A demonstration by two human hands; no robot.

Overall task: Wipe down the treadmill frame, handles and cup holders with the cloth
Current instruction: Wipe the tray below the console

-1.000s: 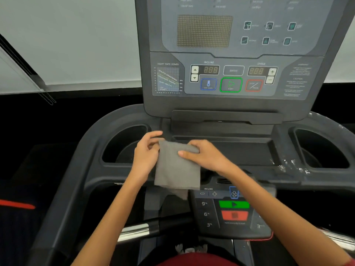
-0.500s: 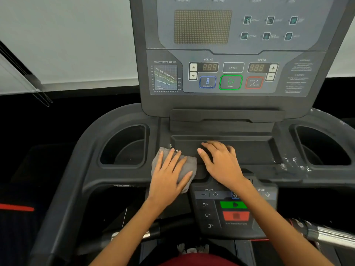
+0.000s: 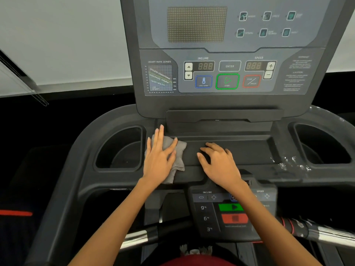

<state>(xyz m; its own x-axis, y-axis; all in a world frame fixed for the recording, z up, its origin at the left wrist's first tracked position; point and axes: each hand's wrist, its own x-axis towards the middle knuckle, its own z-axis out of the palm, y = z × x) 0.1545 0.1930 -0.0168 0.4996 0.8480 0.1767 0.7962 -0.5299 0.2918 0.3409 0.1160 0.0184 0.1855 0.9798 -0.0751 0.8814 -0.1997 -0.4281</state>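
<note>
A person's left hand (image 3: 159, 160), fingers spread flat, presses a half-hidden grey cloth (image 3: 178, 150) onto the treadmill's tray (image 3: 249, 150); the right hand (image 3: 219, 164) rests empty and open, palm down.

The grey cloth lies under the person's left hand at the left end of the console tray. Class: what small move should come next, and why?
Probably slide the left hand and grey cloth left into the left cup holder beside it, or right along the tray; the flat palm already presses the cloth down.

The left hand (image 3: 160, 162) now presses the cloth (image 3: 177, 153) flat, pushed toward 11 o'clock; the right hand (image 3: 219, 164) rests off it.
</note>
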